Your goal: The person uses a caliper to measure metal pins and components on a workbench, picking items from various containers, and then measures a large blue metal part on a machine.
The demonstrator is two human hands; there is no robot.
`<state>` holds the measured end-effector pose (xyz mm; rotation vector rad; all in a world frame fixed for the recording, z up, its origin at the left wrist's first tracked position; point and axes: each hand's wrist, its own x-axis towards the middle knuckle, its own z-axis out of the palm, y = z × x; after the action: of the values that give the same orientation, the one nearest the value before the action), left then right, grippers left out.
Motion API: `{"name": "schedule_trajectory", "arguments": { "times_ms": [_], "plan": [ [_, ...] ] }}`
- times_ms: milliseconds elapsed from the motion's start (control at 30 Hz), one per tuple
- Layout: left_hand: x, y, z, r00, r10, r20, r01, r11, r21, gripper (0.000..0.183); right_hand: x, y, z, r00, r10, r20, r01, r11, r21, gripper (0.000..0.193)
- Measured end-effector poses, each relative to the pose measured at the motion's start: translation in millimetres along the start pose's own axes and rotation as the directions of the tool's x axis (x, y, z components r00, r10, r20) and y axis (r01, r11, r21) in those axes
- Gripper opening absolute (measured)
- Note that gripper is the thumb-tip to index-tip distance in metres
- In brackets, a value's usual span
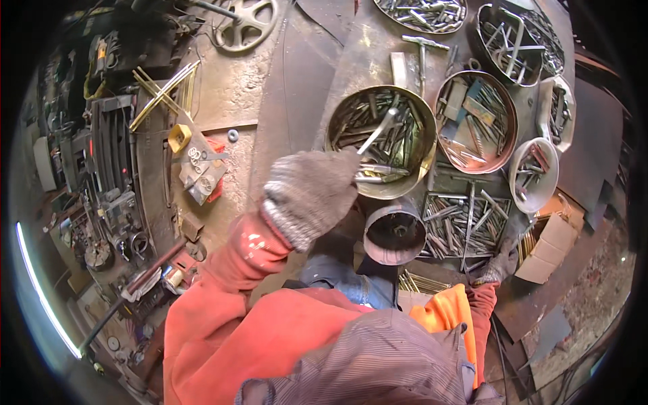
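My left hand (309,192), in a grey knit glove, is closed round a shiny metal rod with a widened end (379,130). The rod points up and to the right over a round metal pan (330,128) filled with drill bits and similar metal bits. Just below that pan stands an open metal can (395,246). My right hand (501,263), also gloved, is low at the right, beside the corner of a rectangular tray (437,181) of metal bits. Its fingers are too small and shadowed to make out. A long T-handled tool (469,223) lies across that tray.
A reddish round pan (442,138) and a white oval bowl (553,169) hold more metal pieces. Another T-handled tool (423,64) lies behind. A cardboard box (550,250) stands at the right. Brass-coloured rods (165,94), a handwheel (248,27) and machinery (115,155) are at the left.
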<state>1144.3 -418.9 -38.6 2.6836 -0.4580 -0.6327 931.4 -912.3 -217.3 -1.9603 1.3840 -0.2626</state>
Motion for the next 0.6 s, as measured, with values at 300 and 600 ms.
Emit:
{"name": "schedule_trajectory", "arguments": {
  "times_ms": [300,600],
  "plan": [
    [5,-7,-22,0.987,-0.158,0.001,0.134,0.84,0.526,0.008,-3,-2,-1,0.999,-0.053,0.008,0.054,0.995,-0.086,0.047],
    [20,13,-18,0.959,0.12,0.258,-0.22,0.887,0.405,0.012,-5,-7,5,0.992,-0.124,-0.023,0.123,0.991,-0.054,0.045]
  ]
}}
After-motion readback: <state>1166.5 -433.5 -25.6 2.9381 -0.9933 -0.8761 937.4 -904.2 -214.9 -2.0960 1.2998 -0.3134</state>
